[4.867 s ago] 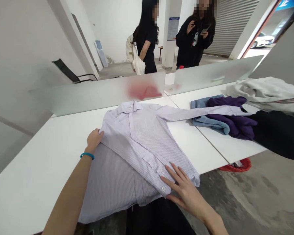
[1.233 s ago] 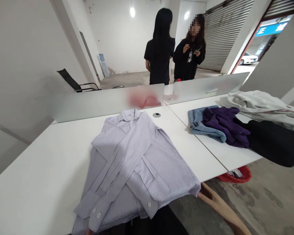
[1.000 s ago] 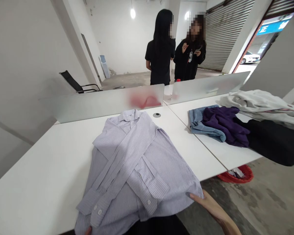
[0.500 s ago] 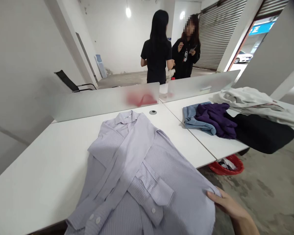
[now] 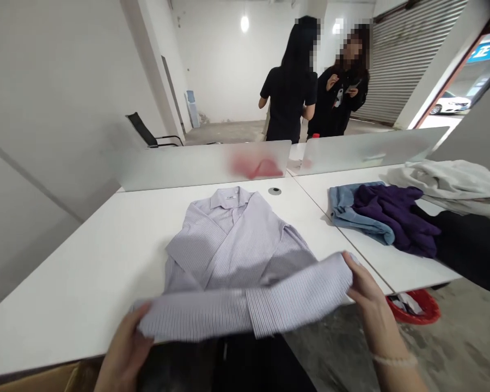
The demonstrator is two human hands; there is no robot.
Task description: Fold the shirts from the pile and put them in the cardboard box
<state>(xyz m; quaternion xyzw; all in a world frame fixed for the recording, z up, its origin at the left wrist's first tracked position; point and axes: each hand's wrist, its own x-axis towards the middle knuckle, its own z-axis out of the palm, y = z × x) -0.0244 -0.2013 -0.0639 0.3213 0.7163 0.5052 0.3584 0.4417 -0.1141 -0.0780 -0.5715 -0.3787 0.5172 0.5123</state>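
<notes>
A pale lilac striped shirt [image 5: 228, 239] lies on the white table [image 5: 93, 256] with its collar toward the far side and its sleeves crossed over the front. My left hand [image 5: 128, 343] grips the lower hem at its left corner. At the right corner of the same hem, my right hand [image 5: 363, 283] pinches the fabric between thumb and fingers. Between the two hands the hem is lifted off the table's near edge and turned up, slightly blurred by motion. The sleeve cuffs are hidden behind the raised fabric.
Folded blue jeans [image 5: 361, 218], a purple garment [image 5: 396, 218], a black garment [image 5: 473, 245] and a white garment [image 5: 461, 179] lie to the right. A red-lined bin [image 5: 427, 310] stands below. Frosted partitions [image 5: 179, 166] cross the table; two people [image 5: 292, 92] stand beyond.
My left hand has come into view holding the hem. Both hands have raised the shirt's lower edge and turned it up over the sleeve ends. The view has swung left.
</notes>
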